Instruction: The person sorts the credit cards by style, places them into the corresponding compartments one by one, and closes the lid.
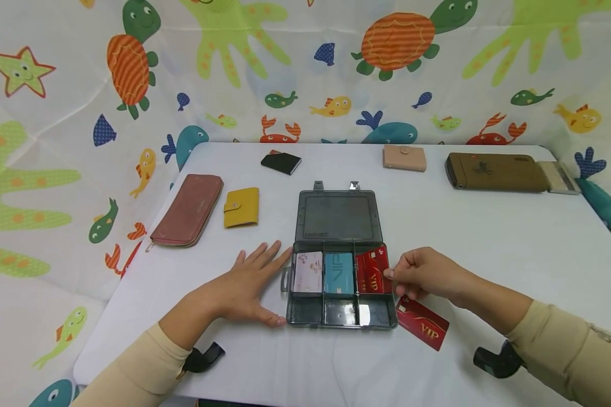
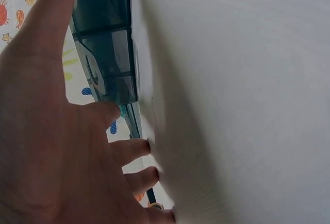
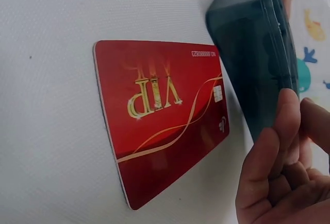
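An open dark translucent plastic box [image 1: 291, 310] with compartments lies on the white table, its lid [image 1: 338, 215] folded back. Its upper compartments hold a pale patterned card [image 1: 308, 272], a blue VIP card [image 1: 339, 273] and red VIP cards [image 1: 371, 271]. My left hand [image 1: 246, 288] spreads flat beside the box's left side, thumb and fingertips close to its wall. With thumb and bent fingers, my right hand [image 1: 425, 273] pinches the edge of a red card at the box's right wall. Another red VIP card [image 3: 160, 116] lies on the table just below that hand.
A brown-red zip wallet [image 1: 188, 209] and a yellow wallet [image 1: 241, 207] lie at left. Farther back are a black card holder [image 1: 281, 163], a beige wallet [image 1: 404, 157] and an olive-brown wallet [image 1: 496, 172]. A patterned cloth [image 1: 305, 73] hangs behind the table.
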The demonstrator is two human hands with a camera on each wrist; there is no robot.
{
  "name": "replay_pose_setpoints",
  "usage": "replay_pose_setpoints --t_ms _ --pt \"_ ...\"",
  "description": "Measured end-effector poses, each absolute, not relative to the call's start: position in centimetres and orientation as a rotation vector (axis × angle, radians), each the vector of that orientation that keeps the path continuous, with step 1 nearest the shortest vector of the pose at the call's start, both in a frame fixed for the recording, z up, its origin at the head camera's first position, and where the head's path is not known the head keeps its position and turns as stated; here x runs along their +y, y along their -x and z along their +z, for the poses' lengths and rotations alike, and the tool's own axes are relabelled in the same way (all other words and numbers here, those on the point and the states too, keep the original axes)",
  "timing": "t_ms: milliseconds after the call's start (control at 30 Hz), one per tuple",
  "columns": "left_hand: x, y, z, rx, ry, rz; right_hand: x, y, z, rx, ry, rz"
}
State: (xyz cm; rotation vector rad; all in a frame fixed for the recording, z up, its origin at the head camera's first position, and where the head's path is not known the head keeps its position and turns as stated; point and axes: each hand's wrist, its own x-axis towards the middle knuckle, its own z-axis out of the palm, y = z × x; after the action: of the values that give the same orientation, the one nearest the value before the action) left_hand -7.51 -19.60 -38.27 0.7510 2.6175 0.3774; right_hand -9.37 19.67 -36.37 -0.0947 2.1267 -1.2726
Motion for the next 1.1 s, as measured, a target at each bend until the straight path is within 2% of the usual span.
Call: replay_pose_setpoints --t_ms 600,867,1100 --pt "-19.5 7.5 -38.2 2.616 -0.761 0.373 21.7 7.7 -36.5 2.253 0.062 -1.207" --pt "-19.6 7.5 -38.1 2.607 -0.750 0.378 22.6 5.8 -36.6 2.487 0.237 -1.040" --pt "-19.6 7.5 -38.2 2.609 -0.753 0.376 22.6 3.6 -37.2 2.880 0.473 -0.547"
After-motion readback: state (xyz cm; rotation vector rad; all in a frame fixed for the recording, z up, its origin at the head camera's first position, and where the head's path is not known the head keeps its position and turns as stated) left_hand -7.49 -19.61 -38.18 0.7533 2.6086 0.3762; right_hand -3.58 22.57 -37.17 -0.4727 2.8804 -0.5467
